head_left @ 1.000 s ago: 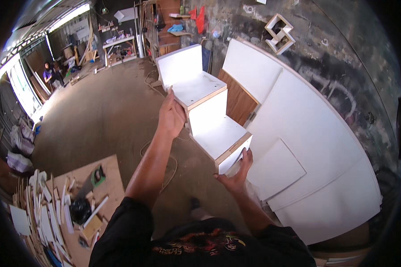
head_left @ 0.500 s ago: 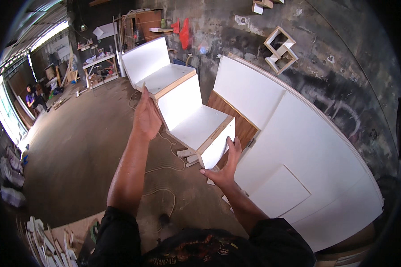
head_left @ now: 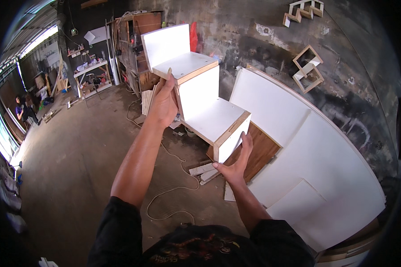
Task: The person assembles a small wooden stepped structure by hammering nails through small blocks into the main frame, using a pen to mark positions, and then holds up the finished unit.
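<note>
1 head-worn fisheye view, looking forward and down from the person's own height, both forearms entering from the lower edge, stepped white unit (head_left: pixel 200 104) close at arm's reach, workshop floor (head_left: pixel 75 155) and far wall (head_left: pixel 263 26) bending toward the rim

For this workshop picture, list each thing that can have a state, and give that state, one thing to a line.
White stepped shelf unit: lifted off the floor, held tilted in both hands.
Left hand: gripping the unit's upper step edge.
Right hand: supporting the unit's lower end from beneath.
Large white panels: leaning against the wall.
Cable: lying loose on the floor.
Square wooden frames: mounted on the wall.
</note>
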### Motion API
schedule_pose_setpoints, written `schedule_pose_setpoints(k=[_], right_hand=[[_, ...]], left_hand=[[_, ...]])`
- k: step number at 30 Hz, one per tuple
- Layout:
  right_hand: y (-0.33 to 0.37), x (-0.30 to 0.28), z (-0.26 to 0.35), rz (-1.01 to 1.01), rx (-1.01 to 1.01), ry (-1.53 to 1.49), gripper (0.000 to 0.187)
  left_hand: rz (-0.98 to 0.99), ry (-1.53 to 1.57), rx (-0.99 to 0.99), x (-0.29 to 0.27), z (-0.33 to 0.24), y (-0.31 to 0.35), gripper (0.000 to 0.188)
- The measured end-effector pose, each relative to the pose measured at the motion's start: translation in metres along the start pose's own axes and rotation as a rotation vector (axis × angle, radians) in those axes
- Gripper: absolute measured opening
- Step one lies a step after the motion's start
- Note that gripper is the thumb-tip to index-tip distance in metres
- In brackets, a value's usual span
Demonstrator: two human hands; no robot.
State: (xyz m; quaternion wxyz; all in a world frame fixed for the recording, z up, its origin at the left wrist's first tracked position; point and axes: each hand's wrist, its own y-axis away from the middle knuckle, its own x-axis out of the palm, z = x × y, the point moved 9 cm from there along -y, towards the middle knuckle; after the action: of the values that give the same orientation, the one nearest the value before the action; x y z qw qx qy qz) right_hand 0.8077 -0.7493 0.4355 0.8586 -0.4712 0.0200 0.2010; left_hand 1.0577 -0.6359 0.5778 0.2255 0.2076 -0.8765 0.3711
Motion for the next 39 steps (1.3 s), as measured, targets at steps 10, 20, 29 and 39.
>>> schedule_pose_setpoints(k=[10,20,29,39], right_hand=[[-0.038,0.115,-0.055,-0.035,0.071,-0.192,0.131],[-0.097,0.258,-0.172,-0.057,0.447,-1.072,0.102],[-0.185,0.362,-0.223,0.009,0.412,-1.187,0.099],[-0.223,0.461,-0.199,-0.019,0.293,-0.826,0.109]], left_hand=[[-0.015,-0.116,0.018,-0.098,-0.001,-0.071,0.072],[0.224,-0.519,0.340,-0.163,0.014,-0.156,0.114],[0.165,-0.619,0.379,-0.260,0.014,-0.242,0.122],[0.151,-0.178,0.248,-0.372,-0.013,-0.294,0.107]])
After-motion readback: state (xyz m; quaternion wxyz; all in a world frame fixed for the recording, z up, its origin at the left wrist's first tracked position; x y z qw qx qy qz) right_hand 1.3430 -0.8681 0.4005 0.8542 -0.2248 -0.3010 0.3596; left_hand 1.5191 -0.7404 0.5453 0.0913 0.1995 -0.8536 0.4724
